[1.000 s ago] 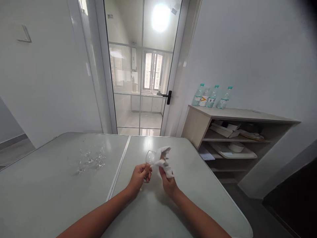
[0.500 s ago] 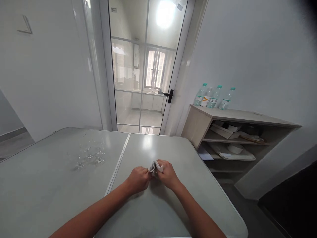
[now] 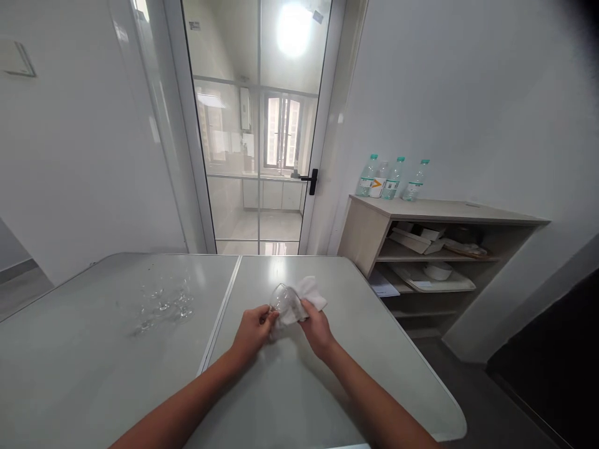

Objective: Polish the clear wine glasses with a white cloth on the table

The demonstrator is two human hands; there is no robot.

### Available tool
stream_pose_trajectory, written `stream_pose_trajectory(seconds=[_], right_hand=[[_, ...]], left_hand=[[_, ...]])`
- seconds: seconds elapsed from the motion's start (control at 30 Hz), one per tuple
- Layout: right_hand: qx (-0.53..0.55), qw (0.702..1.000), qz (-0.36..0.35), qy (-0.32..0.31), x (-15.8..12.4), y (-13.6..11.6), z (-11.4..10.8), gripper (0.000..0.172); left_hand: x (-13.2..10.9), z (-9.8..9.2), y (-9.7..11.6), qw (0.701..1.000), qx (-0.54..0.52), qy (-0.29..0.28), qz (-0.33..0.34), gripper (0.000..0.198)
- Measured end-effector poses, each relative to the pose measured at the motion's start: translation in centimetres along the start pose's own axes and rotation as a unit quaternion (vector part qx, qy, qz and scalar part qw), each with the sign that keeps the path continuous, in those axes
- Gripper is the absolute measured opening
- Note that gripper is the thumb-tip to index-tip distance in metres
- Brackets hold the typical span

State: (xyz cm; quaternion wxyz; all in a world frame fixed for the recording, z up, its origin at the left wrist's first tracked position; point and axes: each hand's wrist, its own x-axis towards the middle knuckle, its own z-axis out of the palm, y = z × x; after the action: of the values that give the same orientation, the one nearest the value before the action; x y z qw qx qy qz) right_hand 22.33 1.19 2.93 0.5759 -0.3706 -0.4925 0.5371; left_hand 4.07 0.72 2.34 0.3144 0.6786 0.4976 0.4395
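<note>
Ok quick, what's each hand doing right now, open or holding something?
Left hand: closed, holding the clear glass.
Right hand: closed, holding the white cloth against the glass.

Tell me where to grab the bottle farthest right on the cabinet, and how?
Probably around its middle, at the label, from the front or right. The bottle stands on the cabinet, wider there than at its neck, and the other bottles are all on its left.
</note>
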Motion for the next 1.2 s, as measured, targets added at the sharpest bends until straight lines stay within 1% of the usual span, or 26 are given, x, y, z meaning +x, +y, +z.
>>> stream_pose_trajectory(seconds=[0.07, 0.1, 0.13, 0.2, 0.27, 0.3, 0.33, 0.37, 0.4, 0.43, 0.47, 0.5, 0.57, 0.6, 0.63, 0.67, 0.73, 0.8, 0.83, 0.9, 0.97, 1.0, 1.07, 1.13, 1.2], right_hand=[[-0.091, 0.992, -0.075, -0.052, -0.4, 0.3, 0.3, 0.057], [-0.156, 0.976, -0.124, -0.086, -0.5, 0.3, 0.3, 0.059], [-0.227, 0.951, -0.176, -0.118, -0.6, 0.2, 0.2, 0.061], [-0.360, 0.877, -0.264, -0.175, -0.6, -0.3, 0.0, 0.062], [-0.451, 0.808, -0.317, -0.209, -0.4, -1.1, -0.2, 0.061], [-0.478, 0.786, -0.330, -0.214, -0.4, -1.4, -0.3, 0.060], [-0.493, 0.776, -0.332, -0.211, -0.3, -1.7, -0.3, 0.057], [-0.499, 0.778, -0.326, -0.200, -0.3, -1.9, -0.4, 0.052], [-0.493, 0.789, -0.314, -0.187, -0.2, -2.0, -0.5, 0.045], [-0.478, 0.809, -0.294, -0.173, -0.2, -1.9, -0.6, 0.036], [-0.450, 0.837, -0.267, -0.161, -0.1, -1.7, -0.7, 0.027], [-0.406, 0.872, -0.230, -0.147, 0.0, -1.4, -0.8, 0.022], [-0.273, 0.948, -0.131, -0.096, 0.1, -0.5, -0.9, 0.031], [-0.192, 0.977, -0.076, -0.061, 0.2, -0.1, -0.9, 0.037], [-0.112, 0.993, -0.026, -0.026, 0.2, 0.2, -0.8, 0.040], [-0.045, 0.999, 0.009, 0.002, 0.2, 0.4, -0.6, 0.041], [0.050, 0.997, 0.038, 0.032, 0.2, 0.4, -0.2, 0.039], [0.132, 0.990, 0.049, 0.030, 0.1, -0.1, 0.4, 0.037], [0.179, 0.982, 0.058, 0.023, 0.1, -0.4, 0.6, 0.035], [0.276, 0.957, 0.085, 0.002, 0.0, -1.0, 0.8, 0.033], [0.338, 0.935, 0.102, -0.020, -0.1, -1.3, 0.9, 0.033], [0.351, 0.929, 0.110, -0.033, -0.2, -1.3, 1.0, 0.034], [0.350, 0.925, 0.135, -0.069, -0.6, -0.9, 1.2, 0.037], [0.321, 0.928, 0.159, -0.101, -1.1, -0.3, 1.5, 0.038], [0.288, 0.939, 0.158, -0.104, -1.5, 0.3, 1.9, 0.037]], left_hand=[[0.3, 0.2, -0.1, 0.995, -0.085, -0.021, -0.050, 0.044], [0.3, 0.3, -0.1, 0.990, -0.115, -0.032, -0.069, 0.042], [0.3, 0.5, -0.2, 0.987, -0.133, -0.040, -0.084, 0.037], [0.2, 0.8, -0.4, 0.985, -0.139, -0.044, -0.097, 0.026], [-0.2, 1.0, -0.4, 0.992, -0.092, -0.040, -0.080, 0.016], [-0.4, 1.1, -0.3, 0.997, -0.045, -0.038, -0.057, 0.012], [-0.6, 1.2, -0.3, 0.999, 0.018, -0.037, -0.026, 0.009], [-0.9, 1.2, -0.2, 0.995, 0.088, -0.038, 0.007, 0.009], [-1.2, 1.2, -0.1, 0.986, 0.156, -0.043, 0.038, 0.010], [-1.4, 1.1, 0.0, 0.974, 0.212, -0.051, 0.063, 0.010], [-1.6, 1.1, 0.1, 0.961, 0.255, -0.063, 0.083, 0.011], [-1.7, 0.9, 0.1, 0.951, 0.283, -0.073, 0.097, 0.012], [-1.7, 0.6, 0.2, 0.941, 0.307, -0.082, 0.114, 0.014], [-1.6, 0.4, 0.2, 0.942, 0.303, -0.081, 0.117, 0.016], [-1.4, 0.3, 0.1, 0.948, 0.287, -0.079, 0.115, 0.017], [-1.3, 0.2, 0.1, 0.956, 0.260, -0.078, 0.106, 0.020], [-1.0, 0.2, 0.0, 0.977, 0.179, -0.081, 0.080, 0.025], [-0.8, 0.5, -0.1, 0.992, 0.070, -0.092, 0.047, 0.031], [-0.7, 0.7, -0.3, 0.994, 0.009, -0.103, 0.028, 0.032], [-0.7, 1.3, -0.6, 0.986, -0.109, -0.128, -0.009, 0.032], [-0.6, 1.8, -0.9, 0.969, -0.202, -0.141, -0.038, 0.035], [-0.6, 2.0, -1.0, 0.962, -0.232, -0.137, -0.048, 0.039], [-0.5, 2.2, -1.1, 0.955, -0.268, -0.112, -0.063, 0.048], [-0.5, 2.1, -0.9, 0.954, -0.281, -0.072, -0.077, 0.059], [-0.5, 1.8, -0.5, 0.953, -0.283, -0.045, -0.097, 0.066]])
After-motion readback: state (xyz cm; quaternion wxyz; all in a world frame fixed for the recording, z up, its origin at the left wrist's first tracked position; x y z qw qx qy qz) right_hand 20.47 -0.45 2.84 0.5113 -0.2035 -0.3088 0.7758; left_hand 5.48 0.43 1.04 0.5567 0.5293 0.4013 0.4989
